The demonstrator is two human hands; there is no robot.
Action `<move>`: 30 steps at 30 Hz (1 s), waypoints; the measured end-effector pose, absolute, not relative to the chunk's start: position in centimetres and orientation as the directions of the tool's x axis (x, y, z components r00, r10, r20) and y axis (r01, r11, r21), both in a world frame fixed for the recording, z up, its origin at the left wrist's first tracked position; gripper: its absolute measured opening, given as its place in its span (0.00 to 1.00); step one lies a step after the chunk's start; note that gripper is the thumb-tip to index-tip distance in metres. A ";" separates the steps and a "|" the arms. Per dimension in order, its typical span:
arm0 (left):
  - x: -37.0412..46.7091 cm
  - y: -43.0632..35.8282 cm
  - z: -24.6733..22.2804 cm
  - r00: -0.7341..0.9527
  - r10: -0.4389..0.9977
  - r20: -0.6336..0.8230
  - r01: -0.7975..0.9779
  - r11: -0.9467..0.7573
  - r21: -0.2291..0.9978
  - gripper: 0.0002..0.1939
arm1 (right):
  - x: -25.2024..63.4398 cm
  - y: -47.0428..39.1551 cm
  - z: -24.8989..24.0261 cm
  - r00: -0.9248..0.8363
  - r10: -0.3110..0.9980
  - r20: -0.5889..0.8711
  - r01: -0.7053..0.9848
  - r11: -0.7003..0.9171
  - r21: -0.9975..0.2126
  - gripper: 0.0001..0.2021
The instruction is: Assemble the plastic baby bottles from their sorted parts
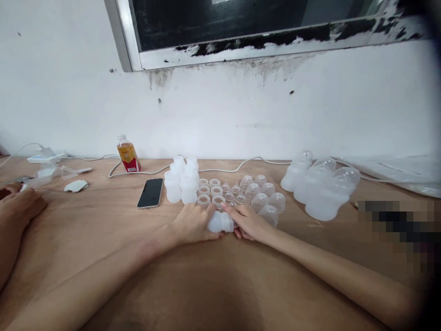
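A frosted white baby bottle [217, 222] lies sideways between my hands, its collar end to the right. My left hand [195, 223] is wrapped around the bottle's body. At the collar end my right hand [251, 223] is closed, its thumb on top and fingertips underneath; what it covers there is partly hidden. Just beyond are several ring collars [203, 190], several clear nipples [240, 198] and several clear dome caps [260, 201]. To the left of the rings stand several uncapped frosted bottles [189, 188].
Several capped bottles [322, 202] stand at the right. Left are a phone [150, 193], a drink bottle [128, 154] and a white scrap [76, 185]. A white cable [237, 169] runs along the wall. Another person's hand [24, 202] is at the far left.
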State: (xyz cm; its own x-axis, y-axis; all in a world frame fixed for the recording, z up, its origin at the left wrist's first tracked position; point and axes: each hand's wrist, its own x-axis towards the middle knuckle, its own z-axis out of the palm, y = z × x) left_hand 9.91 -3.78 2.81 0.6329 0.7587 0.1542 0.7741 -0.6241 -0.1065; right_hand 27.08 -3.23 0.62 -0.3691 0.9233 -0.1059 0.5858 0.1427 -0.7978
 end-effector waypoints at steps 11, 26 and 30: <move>9.3 -3.0 3.2 0.551 0.817 0.170 0.822 -0.566 0.057 0.27 | 28.6 -4.0 3.5 -0.648 0.725 0.236 0.601 0.676 -0.427 0.22; 10.6 -1.9 2.4 0.583 0.784 0.213 0.804 -0.595 -0.010 0.25 | 28.6 -2.7 2.9 -0.379 0.918 -0.118 0.746 0.227 -0.626 0.33; 10.3 -1.8 2.4 0.546 0.805 0.233 0.818 -0.572 0.059 0.26 | 29.1 -3.4 4.4 -0.576 0.788 0.218 0.681 0.610 -0.405 0.21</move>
